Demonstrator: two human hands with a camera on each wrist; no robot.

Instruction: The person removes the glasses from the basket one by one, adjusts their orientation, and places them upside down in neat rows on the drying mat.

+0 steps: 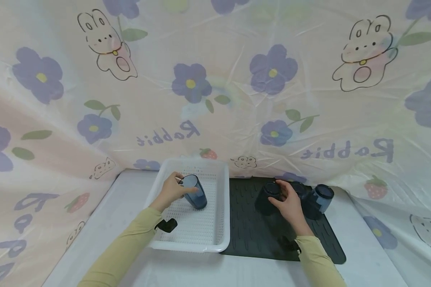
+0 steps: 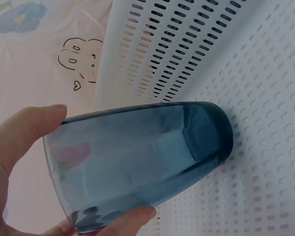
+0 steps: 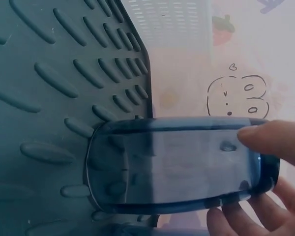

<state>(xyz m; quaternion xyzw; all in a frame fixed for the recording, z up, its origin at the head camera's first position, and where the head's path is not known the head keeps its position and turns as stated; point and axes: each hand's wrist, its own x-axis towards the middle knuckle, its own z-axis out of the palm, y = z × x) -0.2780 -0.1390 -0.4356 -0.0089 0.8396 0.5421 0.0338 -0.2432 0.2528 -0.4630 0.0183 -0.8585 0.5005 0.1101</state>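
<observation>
My left hand (image 1: 171, 193) grips a blue drinking glass (image 1: 198, 198) near its rim, thumb on one side and fingers on the other. That glass leans mouth-up inside a white perforated basket (image 1: 225, 215), its thick base low near the basket floor in the left wrist view. Over on the dark ribbed mat (image 1: 248, 235), my right hand (image 1: 291, 205) holds a second blue glass (image 3: 187, 164) by its base end. This one stands upside down, its mouth against the mat, with the thumb and fingertips around the upper part.
Two more blue glasses, one at the mat's right edge (image 1: 317, 201) and one behind my right hand (image 1: 299, 188), stand on the mat. The basket's right side borders the mat. A printed curtain (image 1: 233, 103) hangs close behind the white table (image 1: 129, 199).
</observation>
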